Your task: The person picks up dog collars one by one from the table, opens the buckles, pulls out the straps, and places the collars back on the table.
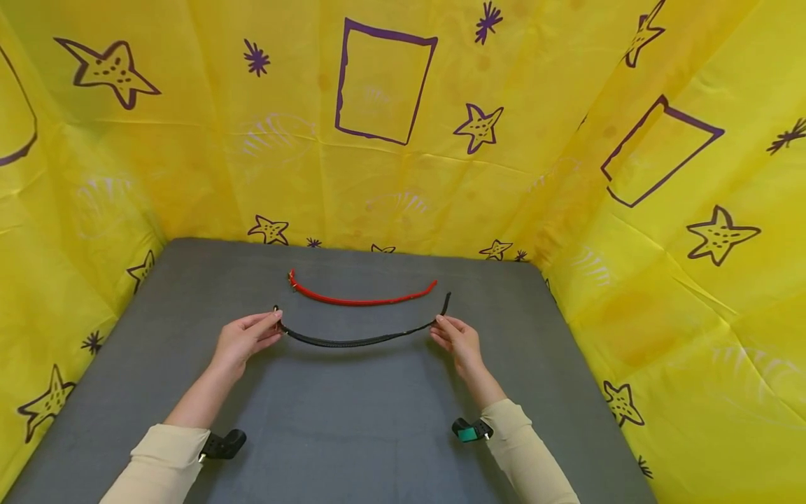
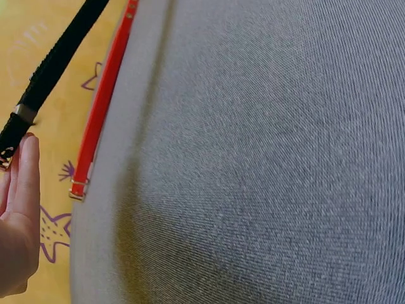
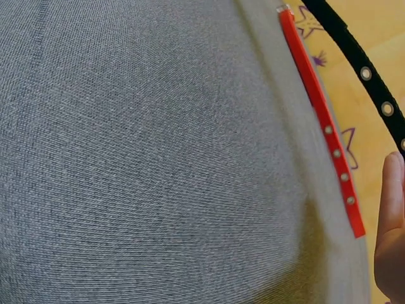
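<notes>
A black pet collar point(image 1: 346, 343) with a buckle and metal eyelets is stretched between both hands above the table, sagging in the middle. My left hand point(image 1: 244, 341) pinches it near the buckle end, thumb against fingers. At the other side my right hand point(image 1: 461, 344) pinches the eyelet end, whose tip sticks up past the fingers. In the left wrist view a metal loop point(image 2: 25, 114) shows on the strap; in the right wrist view the eyelets point(image 3: 387, 109) show. Beyond it lies a red collar point(image 1: 359, 303), buckle to the left, curved on the table.
The grey cloth-covered table point(image 1: 352, 434) reaches back to a yellow curtain point(image 1: 283, 175) with purple stars and frames, which encloses it on the left, back and right. A black wrist-worn device point(image 1: 223, 444) sits at the left sleeve, another device point(image 1: 471, 430) at the right.
</notes>
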A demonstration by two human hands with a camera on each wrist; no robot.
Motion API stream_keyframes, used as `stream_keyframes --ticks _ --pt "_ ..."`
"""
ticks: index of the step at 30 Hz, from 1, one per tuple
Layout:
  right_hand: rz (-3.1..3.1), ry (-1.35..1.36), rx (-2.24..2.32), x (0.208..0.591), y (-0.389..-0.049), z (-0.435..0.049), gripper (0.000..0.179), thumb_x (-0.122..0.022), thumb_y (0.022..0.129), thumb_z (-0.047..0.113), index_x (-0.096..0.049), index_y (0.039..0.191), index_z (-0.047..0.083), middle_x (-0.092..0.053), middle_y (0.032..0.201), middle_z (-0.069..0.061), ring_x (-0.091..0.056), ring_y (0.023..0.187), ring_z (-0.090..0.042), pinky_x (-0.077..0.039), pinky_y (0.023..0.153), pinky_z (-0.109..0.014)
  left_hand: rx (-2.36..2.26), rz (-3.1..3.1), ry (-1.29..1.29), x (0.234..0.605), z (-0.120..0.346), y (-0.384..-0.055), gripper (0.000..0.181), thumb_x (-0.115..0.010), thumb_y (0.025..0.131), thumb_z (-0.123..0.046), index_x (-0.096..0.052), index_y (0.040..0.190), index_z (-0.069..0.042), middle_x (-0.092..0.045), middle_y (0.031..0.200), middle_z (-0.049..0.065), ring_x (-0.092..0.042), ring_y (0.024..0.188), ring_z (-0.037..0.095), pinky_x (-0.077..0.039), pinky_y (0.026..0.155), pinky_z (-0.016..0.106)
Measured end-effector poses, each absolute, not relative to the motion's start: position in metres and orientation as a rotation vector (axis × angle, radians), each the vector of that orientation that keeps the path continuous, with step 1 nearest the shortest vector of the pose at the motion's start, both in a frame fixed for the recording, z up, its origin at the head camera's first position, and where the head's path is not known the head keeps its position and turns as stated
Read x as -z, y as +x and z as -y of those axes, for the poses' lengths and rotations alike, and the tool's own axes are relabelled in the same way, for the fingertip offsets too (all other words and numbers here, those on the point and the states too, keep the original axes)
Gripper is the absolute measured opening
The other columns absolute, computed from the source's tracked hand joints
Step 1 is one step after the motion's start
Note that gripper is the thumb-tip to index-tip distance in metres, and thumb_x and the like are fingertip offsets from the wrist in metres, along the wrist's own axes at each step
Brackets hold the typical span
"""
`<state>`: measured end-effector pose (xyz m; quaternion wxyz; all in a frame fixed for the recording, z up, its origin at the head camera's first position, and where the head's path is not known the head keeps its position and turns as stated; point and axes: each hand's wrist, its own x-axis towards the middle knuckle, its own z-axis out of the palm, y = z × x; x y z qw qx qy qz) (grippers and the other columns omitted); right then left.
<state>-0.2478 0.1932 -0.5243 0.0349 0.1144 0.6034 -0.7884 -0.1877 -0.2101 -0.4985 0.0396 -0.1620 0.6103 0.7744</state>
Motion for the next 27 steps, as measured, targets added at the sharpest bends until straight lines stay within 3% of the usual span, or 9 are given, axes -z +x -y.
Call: stream_keyframes --ticks 8,16,20,27 --pt "-1.792 0.409 2.417 0.529 -0.247 -0.195 0.035 -0.065 0.094 0.006 -0.056 0.118 -0.016 -0.07 0.08 -0.005 -0.07 0.073 -0.014 -0.057 0.073 -0.029 -2.337 -1.816 -0.559 0.502 0.214 -0.189 0.018 -0.077 0.086 -0.024 -0.074 0.094 -0.009 -0.072 0.081 -0.002 -0.07 0.076 0.009 -0.055 0.079 0.03" --pt "-1.803 0.448 2.36 0.536 -0.245 -0.199 0.023 -0.065 0.094 0.009 -0.061 0.106 -0.011 -0.071 0.079 -0.007 -0.07 0.07 -0.015 -0.058 0.069 -0.027 -2.071 -2.053 -0.598 0.51 0.218 -0.193 0.067 -0.075 0.085 -0.038 -0.057 0.124 0.013 -0.072 0.082 0.001 -0.071 0.077 0.011 -0.056 0.079 0.033" --pt "-1.808 0.454 2.325 0.541 -0.244 -0.201 0.022 -0.066 0.094 0.009 -0.063 0.103 -0.011 -0.071 0.079 -0.009 -0.07 0.068 -0.015 -0.058 0.067 -0.027 -2.012 -2.102 -0.573 0.514 0.219 -0.193 0.068 -0.075 0.086 -0.037 -0.055 0.123 0.016 -0.072 0.079 0.004 -0.071 0.072 0.011 -0.057 0.073 0.031" --pt "-1.838 0.465 2.247 0.544 -0.243 -0.202 0.033 -0.067 0.093 0.011 -0.061 0.114 -0.014 -0.072 0.082 -0.011 -0.07 0.07 -0.015 -0.058 0.068 -0.027 -1.927 -2.147 -0.537 0.523 0.223 -0.194 0.063 -0.072 0.089 -0.035 -0.057 0.119 0.018 -0.072 0.081 0.007 -0.071 0.07 0.011 -0.057 0.067 0.027"
